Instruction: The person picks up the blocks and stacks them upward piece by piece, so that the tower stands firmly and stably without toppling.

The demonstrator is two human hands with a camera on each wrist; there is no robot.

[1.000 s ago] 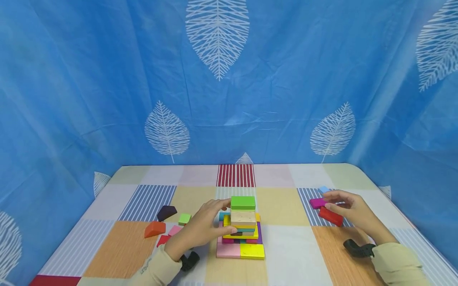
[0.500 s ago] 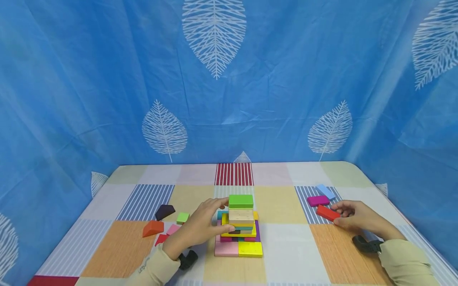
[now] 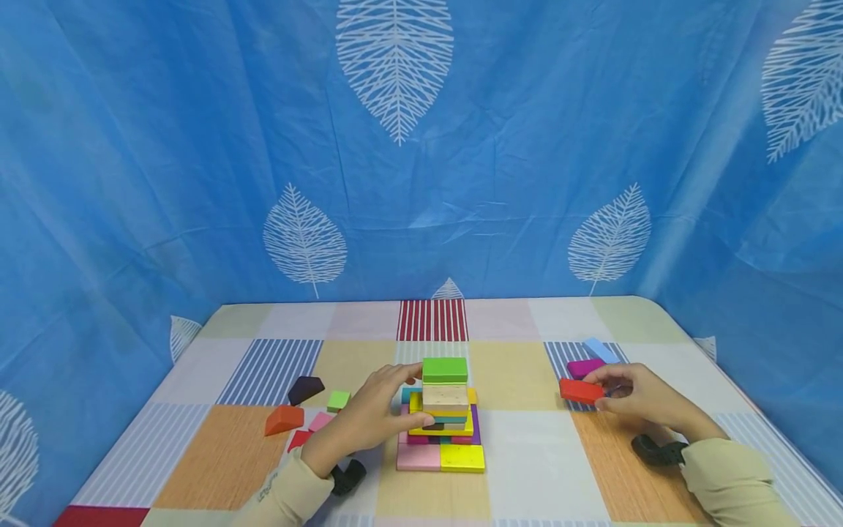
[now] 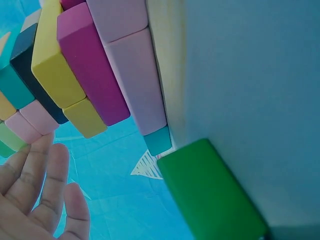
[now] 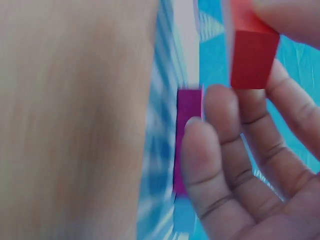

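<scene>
A layered stack of wooden blocks stands mid-table, with a green block on top and a plain wood block lower down. Pink and yellow blocks lie at its front foot. My left hand rests against the stack's left side, index finger near the top and thumb near the lower layers. The left wrist view shows fairly straight fingers at the blocks. On the right, my right hand pinches a red block between thumb and fingers; the right wrist view shows its end face.
Beyond the red block lie a magenta block and a light blue block. Left of the stack are a dark block, an orange block, a small green block and several partly hidden ones. Blue curtains enclose the table.
My right hand has taken hold of the red block and moved it left, in front of the magenta one. My left hand stays at the stack.
</scene>
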